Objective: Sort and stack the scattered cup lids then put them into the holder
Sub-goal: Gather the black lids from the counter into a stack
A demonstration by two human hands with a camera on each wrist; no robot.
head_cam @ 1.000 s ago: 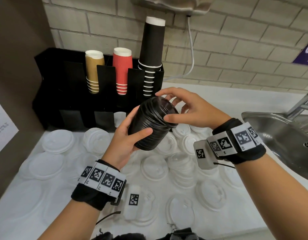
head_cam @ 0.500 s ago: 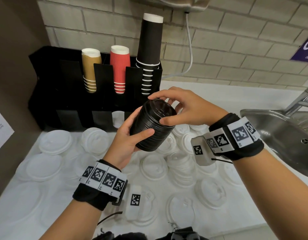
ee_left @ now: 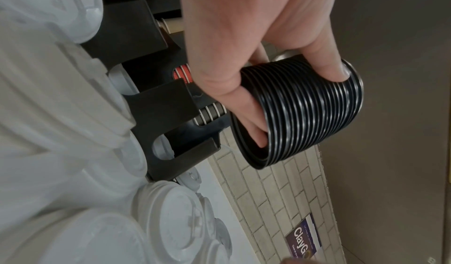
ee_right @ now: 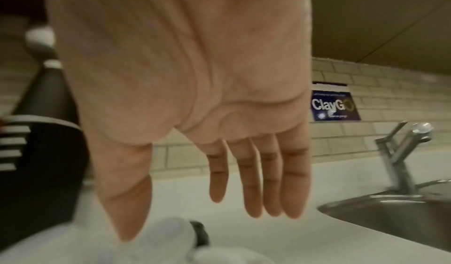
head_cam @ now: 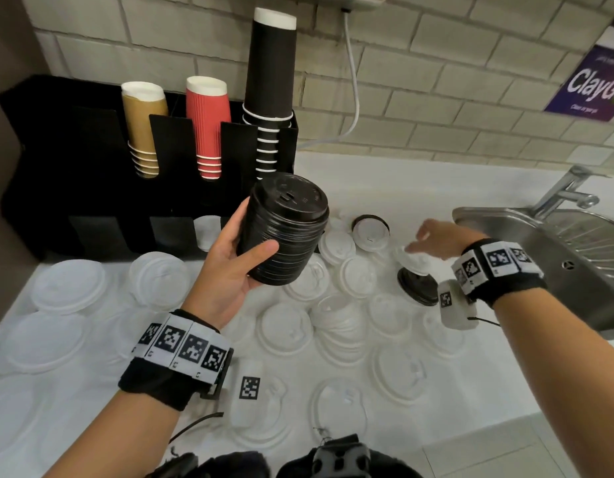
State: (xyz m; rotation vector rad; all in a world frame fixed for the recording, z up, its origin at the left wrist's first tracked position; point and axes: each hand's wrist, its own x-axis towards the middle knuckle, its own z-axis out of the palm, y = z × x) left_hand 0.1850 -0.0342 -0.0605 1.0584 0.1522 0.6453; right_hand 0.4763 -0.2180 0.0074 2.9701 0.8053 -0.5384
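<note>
Black ribbed lid stack (head_cam: 285, 232) gripped in left hand (head_cam: 226, 267); right hand (head_cam: 436, 238) splayed

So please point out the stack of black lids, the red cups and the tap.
stack of black lids (head_cam: 281, 236), head view, ribbed side of the stack.
red cups (head_cam: 208, 115), head view, side of the top cup.
tap (head_cam: 559, 191), head view, its spout.

Lids scattered on counter, holder at back left, sink at right.
Holder (head_cam: 92, 174) stands against wall (head_cam: 436, 81), cup stacks (head_cam: 209, 129) upright in its slots. Loose lids (head_cam: 285, 326) spread on counter (head_cam: 419, 188) before it. Left hand (head_cam: 226, 270) holds lid stack (head_cam: 285, 229) above them; right hand (head_cam: 436, 238) over lids beside sink (head_cam: 540, 243).
</note>
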